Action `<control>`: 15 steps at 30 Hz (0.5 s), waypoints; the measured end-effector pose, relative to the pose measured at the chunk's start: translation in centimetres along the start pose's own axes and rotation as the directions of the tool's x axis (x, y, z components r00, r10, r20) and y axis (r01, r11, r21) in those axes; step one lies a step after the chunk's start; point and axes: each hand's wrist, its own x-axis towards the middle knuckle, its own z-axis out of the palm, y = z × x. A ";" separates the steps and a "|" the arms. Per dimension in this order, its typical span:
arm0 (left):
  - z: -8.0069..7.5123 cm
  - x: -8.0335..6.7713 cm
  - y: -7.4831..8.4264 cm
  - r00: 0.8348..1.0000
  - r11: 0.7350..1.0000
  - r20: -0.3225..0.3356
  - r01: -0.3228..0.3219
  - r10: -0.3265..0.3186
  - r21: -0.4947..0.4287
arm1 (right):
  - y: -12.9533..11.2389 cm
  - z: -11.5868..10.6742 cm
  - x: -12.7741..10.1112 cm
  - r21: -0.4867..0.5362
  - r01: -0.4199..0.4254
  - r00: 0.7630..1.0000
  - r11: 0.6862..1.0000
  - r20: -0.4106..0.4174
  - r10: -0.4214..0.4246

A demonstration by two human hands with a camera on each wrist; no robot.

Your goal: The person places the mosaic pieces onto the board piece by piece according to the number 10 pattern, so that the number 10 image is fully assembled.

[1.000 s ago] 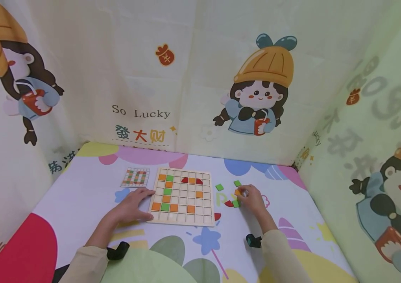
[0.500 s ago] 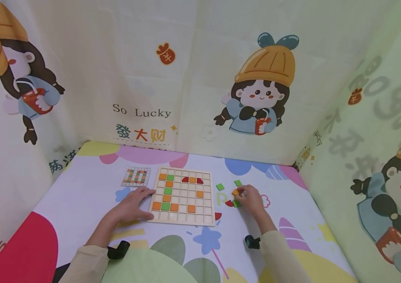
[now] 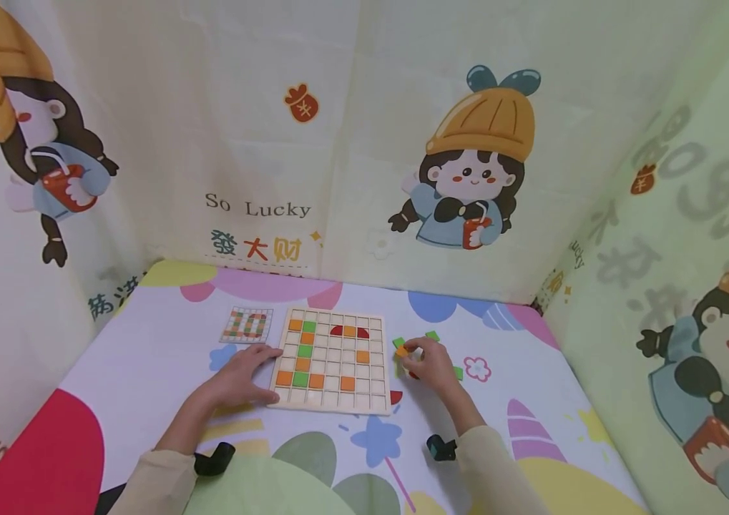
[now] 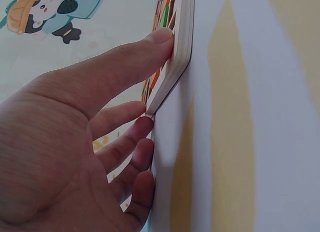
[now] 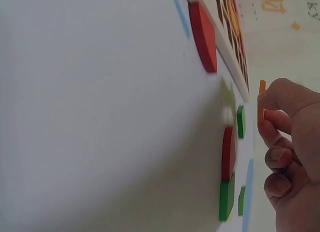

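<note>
My right hand [image 3: 431, 366] pinches an orange square tile [image 5: 261, 103] between thumb and fingertips, above the table just right of the wooden grid board [image 3: 340, 353]. The board carries orange and green squares in a figure at its left, plus two red quarter-round pieces and more orange squares at its right. My left hand [image 3: 240, 375] rests at the board's left side, thumb [image 4: 160, 36] on its near corner and the other fingers spread along the edge. Below the raised tile lie a green tile [image 3: 398, 343] and a red quarter-round piece [image 5: 228, 154], mostly hidden by my hand in the head view.
A small pattern card [image 3: 247, 325] lies left of the board. Another red piece [image 3: 396, 398] sits by the board's right edge. More green tiles [image 3: 432, 335] are scattered around my right hand. Printed cloth walls [image 3: 351, 179] stand behind and at both sides.
My right hand has lifted the orange tile from among the loose pieces and carried it left toward the board. My left hand has stayed at the board's edge.
</note>
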 end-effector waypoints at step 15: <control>0.1 -0.1 0.0 1.000 1.000 -0.011 -0.017 0.017 0.022 | -4.0 2.3 0.5 0.021 0.115 0.989 0.993 0.094 -0.116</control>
